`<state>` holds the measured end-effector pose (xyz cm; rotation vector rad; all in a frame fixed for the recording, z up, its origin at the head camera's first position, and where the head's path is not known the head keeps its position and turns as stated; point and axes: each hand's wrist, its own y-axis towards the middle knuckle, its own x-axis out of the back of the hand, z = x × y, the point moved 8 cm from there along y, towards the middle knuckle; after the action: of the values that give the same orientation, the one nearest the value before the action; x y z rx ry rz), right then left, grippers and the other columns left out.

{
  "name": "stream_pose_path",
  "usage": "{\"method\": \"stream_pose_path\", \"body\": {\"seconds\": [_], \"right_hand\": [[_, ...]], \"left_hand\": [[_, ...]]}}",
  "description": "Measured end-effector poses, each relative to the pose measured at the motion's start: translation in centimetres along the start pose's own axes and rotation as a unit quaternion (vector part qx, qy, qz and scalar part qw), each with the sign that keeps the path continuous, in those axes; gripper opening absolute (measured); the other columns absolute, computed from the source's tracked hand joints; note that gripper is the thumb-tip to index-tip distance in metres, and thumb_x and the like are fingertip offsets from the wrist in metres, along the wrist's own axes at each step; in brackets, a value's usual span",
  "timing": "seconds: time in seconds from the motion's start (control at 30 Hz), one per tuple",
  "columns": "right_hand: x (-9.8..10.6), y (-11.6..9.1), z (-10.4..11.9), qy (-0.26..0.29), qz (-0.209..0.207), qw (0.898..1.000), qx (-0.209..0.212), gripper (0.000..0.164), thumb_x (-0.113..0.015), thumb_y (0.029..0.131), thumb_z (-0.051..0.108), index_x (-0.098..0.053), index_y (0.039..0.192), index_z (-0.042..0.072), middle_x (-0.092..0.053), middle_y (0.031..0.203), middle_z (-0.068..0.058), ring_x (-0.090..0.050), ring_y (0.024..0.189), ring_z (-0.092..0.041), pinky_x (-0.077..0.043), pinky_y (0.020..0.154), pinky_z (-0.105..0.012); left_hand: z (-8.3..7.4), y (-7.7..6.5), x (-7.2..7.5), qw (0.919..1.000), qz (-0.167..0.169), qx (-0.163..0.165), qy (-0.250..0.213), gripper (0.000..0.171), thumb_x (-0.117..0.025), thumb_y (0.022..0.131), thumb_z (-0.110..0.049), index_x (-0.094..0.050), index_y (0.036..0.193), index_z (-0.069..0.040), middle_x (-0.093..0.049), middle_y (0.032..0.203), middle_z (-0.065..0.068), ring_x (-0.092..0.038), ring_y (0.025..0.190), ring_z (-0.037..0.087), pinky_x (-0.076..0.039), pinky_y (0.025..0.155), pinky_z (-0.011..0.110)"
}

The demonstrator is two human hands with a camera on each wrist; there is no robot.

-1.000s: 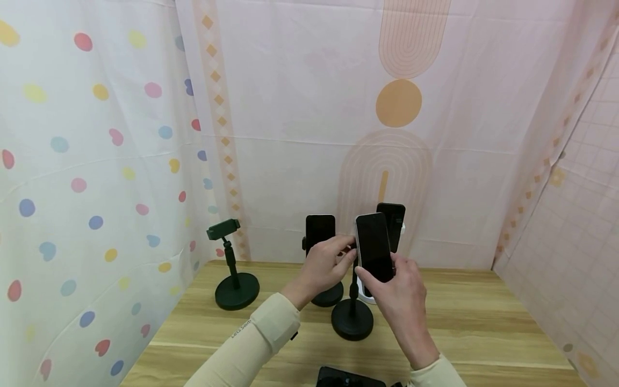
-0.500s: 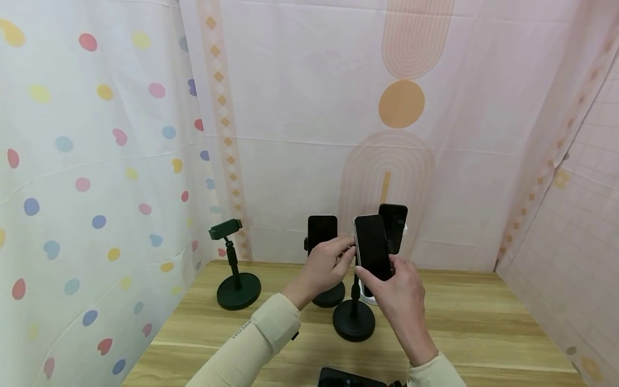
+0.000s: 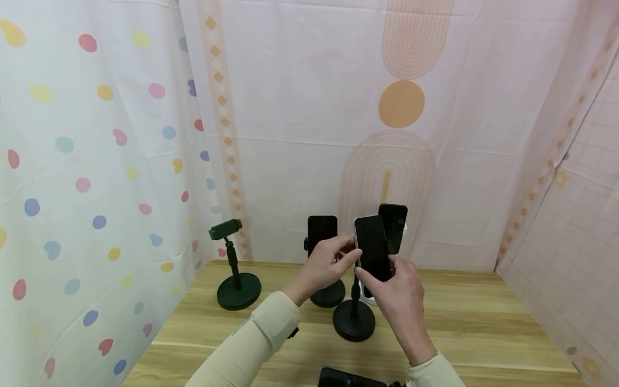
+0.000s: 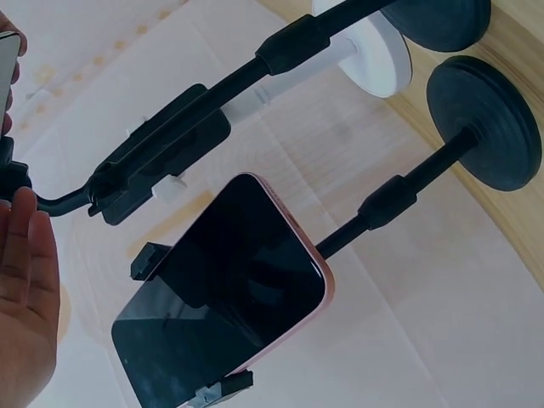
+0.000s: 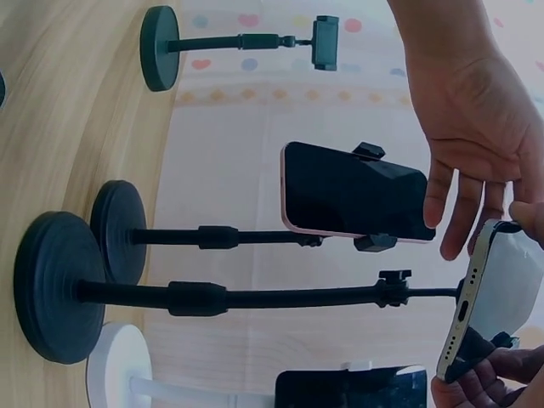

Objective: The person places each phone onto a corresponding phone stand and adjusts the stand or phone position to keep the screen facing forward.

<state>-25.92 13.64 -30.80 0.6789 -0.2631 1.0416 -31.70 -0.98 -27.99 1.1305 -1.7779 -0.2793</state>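
While reaching over the worktop (image 3: 483, 322) in pale sleeves (image 3: 246, 346) to the top of a black stand (image 3: 354, 321), angles the left hand (image 3: 321, 266) rightward and the right hand (image 3: 400, 293) leftward. Holds the phone (image 3: 372, 244) there. Curls the right fingers (image 3: 396, 263) round its right edge; extends the left fingers (image 5: 464, 212) loosely straight, touching its left edge with the thumb (image 3: 348, 260).

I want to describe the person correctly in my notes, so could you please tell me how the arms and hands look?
Both sleeves are pale cream. The left sleeve has a wide cuff and dark lettering, too small to read; a small dark piece shows beneath the cuff. The left hand and right hand are bare.
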Motion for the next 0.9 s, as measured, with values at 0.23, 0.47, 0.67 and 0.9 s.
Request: {"method": "stream_pose_path", "body": {"seconds": [0.23, 0.47, 0.67, 0.9], "right_hand": [[-0.03, 0.10, -0.08, 0.000, -0.012, 1.000, 0.007, 0.069, -0.082, 0.076, 0.050, -0.063, 0.120, 0.000, -0.057, 0.105, -0.014, -0.054, 0.091, -0.030, -0.043, 0.076, -0.043], [0.03, 0.02, 0.16, 0.000, -0.030, 0.999, 0.021, 0.071, -0.082, 0.077, 0.047, -0.062, 0.122, -0.004, -0.056, 0.105, -0.017, -0.054, 0.091, -0.031, -0.043, 0.076, -0.044], [-0.04, -0.10, 0.23, -0.007, -0.044, 0.999, 0.030, 0.073, -0.083, 0.077, 0.043, -0.059, 0.123, -0.008, -0.056, 0.108, -0.020, -0.054, 0.093, -0.034, -0.044, 0.078, -0.047], [-0.11, -0.24, 0.24, -0.010, -0.051, 0.998, 0.042, 0.076, -0.084, 0.076, 0.041, -0.058, 0.125, -0.011, -0.055, 0.111, -0.023, -0.053, 0.097, -0.036, -0.044, 0.080, -0.049]], "left_hand": [[0.15, 0.23, 0.00, 0.9998, 0.006, 0.018, 0.010, 0.014, -0.059, 0.102, -0.022, -0.064, 0.100, -0.009, -0.065, 0.092, 0.001, -0.062, 0.084, 0.012, -0.053, 0.076, 0.027], [0.33, 0.34, 0.36, 0.9989, -0.003, 0.045, 0.007, 0.014, -0.064, 0.099, -0.024, -0.065, 0.095, -0.010, -0.062, 0.082, -0.004, -0.055, 0.071, 0.009, -0.049, 0.064, 0.026], [0.31, 0.28, 0.59, 0.9977, -0.005, 0.068, -0.002, 0.014, -0.065, 0.098, -0.025, -0.065, 0.095, -0.011, -0.062, 0.082, -0.005, -0.055, 0.071, 0.009, -0.048, 0.064, 0.027], [0.48, 0.23, 0.70, 0.9964, -0.005, 0.084, -0.005, 0.013, -0.066, 0.097, -0.025, -0.067, 0.092, -0.013, -0.062, 0.079, -0.006, -0.054, 0.069, 0.010, -0.047, 0.062, 0.026]]}}
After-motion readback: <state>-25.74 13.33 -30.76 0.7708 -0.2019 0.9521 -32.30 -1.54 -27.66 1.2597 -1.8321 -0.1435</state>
